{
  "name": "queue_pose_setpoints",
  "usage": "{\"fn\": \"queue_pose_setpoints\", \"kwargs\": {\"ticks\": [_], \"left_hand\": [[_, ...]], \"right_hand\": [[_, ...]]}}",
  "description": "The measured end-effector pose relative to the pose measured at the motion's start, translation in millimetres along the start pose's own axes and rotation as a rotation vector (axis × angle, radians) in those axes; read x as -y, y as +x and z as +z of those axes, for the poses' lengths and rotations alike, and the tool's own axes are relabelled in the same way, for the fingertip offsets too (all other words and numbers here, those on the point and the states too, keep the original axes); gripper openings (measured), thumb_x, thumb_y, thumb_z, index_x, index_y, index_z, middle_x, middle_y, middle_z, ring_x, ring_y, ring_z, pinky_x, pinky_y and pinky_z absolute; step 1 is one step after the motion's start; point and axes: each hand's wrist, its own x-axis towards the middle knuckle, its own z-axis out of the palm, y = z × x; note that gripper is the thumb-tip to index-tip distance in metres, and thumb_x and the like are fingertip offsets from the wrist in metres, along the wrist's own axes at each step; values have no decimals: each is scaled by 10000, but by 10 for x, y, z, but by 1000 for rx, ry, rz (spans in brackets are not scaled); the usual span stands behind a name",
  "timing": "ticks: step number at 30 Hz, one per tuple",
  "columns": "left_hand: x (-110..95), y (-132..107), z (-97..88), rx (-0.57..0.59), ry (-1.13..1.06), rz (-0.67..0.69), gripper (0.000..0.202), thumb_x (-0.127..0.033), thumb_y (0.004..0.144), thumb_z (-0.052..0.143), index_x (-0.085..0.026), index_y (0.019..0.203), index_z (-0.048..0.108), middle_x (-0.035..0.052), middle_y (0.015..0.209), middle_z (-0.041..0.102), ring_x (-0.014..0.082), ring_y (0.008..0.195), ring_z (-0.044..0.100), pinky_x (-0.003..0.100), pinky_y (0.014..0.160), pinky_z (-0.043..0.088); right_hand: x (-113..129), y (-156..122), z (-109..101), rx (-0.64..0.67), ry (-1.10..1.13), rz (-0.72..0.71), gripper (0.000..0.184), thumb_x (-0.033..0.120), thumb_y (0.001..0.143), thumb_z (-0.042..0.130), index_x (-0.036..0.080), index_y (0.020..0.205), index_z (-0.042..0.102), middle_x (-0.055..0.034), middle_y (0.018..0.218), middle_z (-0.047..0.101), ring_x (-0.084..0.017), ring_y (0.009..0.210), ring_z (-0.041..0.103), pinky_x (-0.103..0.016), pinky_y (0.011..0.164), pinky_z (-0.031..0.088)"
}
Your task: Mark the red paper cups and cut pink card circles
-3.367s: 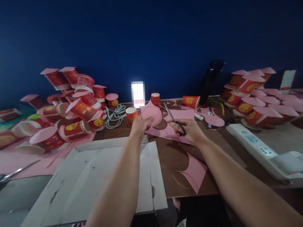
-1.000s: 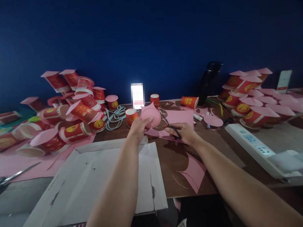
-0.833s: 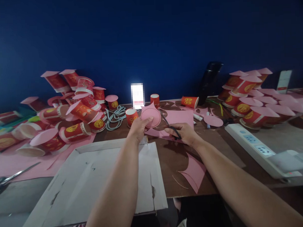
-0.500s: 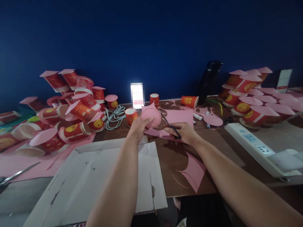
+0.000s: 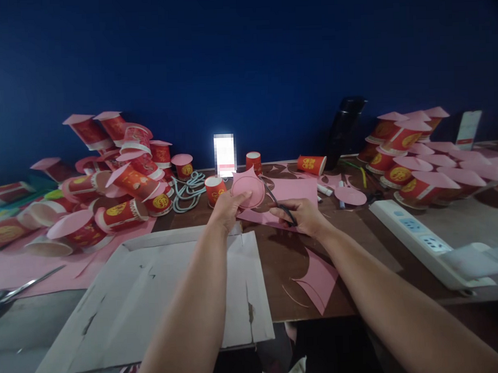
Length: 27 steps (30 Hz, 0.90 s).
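My left hand (image 5: 229, 210) pinches a pink paper piece (image 5: 249, 187) with a circle drawn on it and pointed corners left along its upper edge. In my right hand (image 5: 303, 216) is a pair of scissors (image 5: 281, 205) with dark handles, its blades slanting up beside the right edge of the pink piece. Below the hands lies a pink paper sheet (image 5: 296, 190), partly covered. A pink offcut (image 5: 319, 282) with curved edges rests on the brown table nearer to me. Just behind my left hand stands a red paper cup (image 5: 215, 191).
Red cups with pink paper discs are heaped at the left (image 5: 128, 182) and stacked at the right (image 5: 419, 153). A flattened cardboard piece (image 5: 155, 298) covers the front left. A power strip (image 5: 422, 240), a black bottle (image 5: 347, 131) and a lit phone (image 5: 224, 154) stand around the work area.
The view has shifted very slightly. Both hands, the pink paper piece and the scissors keep almost the same positions.
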Motion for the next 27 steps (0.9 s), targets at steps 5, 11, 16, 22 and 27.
{"fn": "queue_pose_setpoints", "kwargs": {"ticks": [5, 11, 16, 22, 27], "left_hand": [[3, 0, 8, -9, 8, 6, 358, -318, 556, 805, -128, 822, 659, 76, 745, 677, 205, 757, 646, 315, 672, 488], [4, 3, 6, -15, 8, 5, 359, -316, 554, 806, -123, 819, 659, 74, 742, 675, 200, 755, 642, 311, 675, 487], [6, 8, 2, -13, 4, 6, 374, -325, 546, 810, -126, 824, 660, 72, 739, 675, 205, 764, 641, 314, 674, 489], [9, 13, 7, -25, -5, 2, 368, -316, 554, 809, -123, 832, 664, 73, 769, 682, 202, 786, 640, 316, 690, 498], [19, 12, 16, -23, -4, -1, 373, -318, 558, 810, -119, 839, 666, 77, 781, 682, 203, 796, 640, 311, 687, 499]], "right_hand": [[-5, 0, -2, -9, 10, 17, 546, 485, 580, 797, 148, 1003, 723, 45, 557, 541, -57, 457, 459, -205, 454, 379], [-19, 7, -10, -8, -3, 0, 562, 508, 583, 788, 149, 1010, 719, 45, 546, 539, -58, 456, 457, -205, 451, 378], [-10, 4, -6, -18, -29, -10, 582, 529, 598, 770, 135, 1023, 714, 40, 543, 530, -63, 456, 451, -212, 447, 372], [11, -7, 3, -12, -9, -17, 562, 499, 608, 777, 128, 1024, 711, 45, 532, 520, -57, 454, 446, -210, 453, 364], [34, -18, 27, -7, 23, 7, 549, 477, 605, 787, 122, 1017, 710, 45, 542, 526, -53, 464, 454, -205, 467, 371]]}}
